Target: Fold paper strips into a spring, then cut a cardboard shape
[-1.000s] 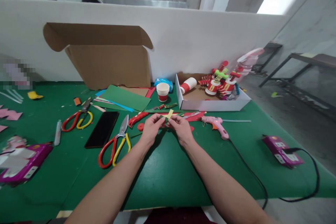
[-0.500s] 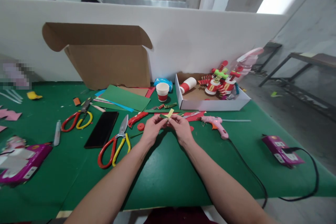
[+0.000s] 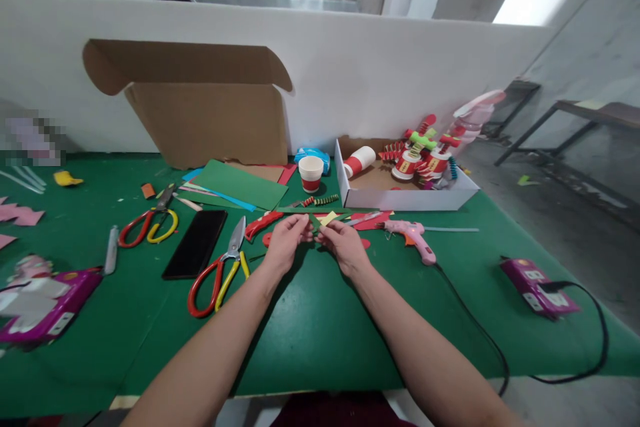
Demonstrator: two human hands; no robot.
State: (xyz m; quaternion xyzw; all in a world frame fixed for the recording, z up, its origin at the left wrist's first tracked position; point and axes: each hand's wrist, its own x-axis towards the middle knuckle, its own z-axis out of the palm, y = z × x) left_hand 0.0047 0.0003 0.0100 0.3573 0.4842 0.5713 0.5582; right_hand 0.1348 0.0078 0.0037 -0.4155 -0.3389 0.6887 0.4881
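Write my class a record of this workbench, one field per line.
Left hand: fingers at a narrow green paper strip; grip unclear
Right hand: fingers pinching a narrow yellow paper strip
Black rectangular phone: between two pairs of red-and-yellow-handled metal scissors
White cardboard box: holds a red-and-white paper cup on its side
Pink plastic glue gun: right of hands

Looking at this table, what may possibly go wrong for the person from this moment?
The yellow and green paper strips, pinched by the left hand and right hand, look small and thin, so they could slip or crease.

The pink glue gun lies near the right hand, nozzle pointing toward it; if hot, which I cannot tell, it might burn.

The nearer scissors lie close to the left forearm, which might knock them.
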